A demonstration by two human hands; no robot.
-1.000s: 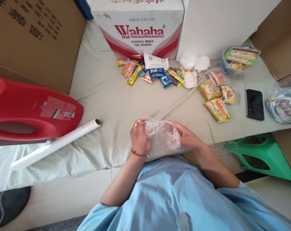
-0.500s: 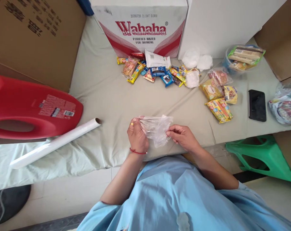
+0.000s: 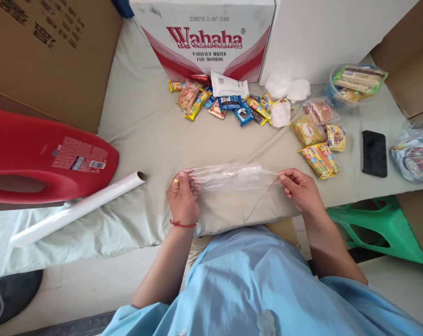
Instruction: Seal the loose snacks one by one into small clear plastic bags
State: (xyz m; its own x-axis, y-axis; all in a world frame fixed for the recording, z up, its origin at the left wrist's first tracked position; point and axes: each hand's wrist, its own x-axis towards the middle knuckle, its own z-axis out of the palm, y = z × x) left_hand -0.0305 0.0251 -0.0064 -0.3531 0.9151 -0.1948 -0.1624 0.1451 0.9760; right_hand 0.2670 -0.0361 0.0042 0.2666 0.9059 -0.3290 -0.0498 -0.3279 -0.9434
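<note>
At nine o'clock are a red jug and white roll. The person's left hand grips one end of a clear plastic bag, stretched above the table, wrapped snacks at twelve o'clock. The right hand pinches the other end; a smartphone lies near three o'clock.

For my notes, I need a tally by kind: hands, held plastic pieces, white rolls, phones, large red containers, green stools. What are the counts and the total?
Hands: 2 (left hand, right hand)
Clear plastic: 1
White roll: 1
Black phone: 1
Red container: 1
Green stool: 1
Total: 7
</note>
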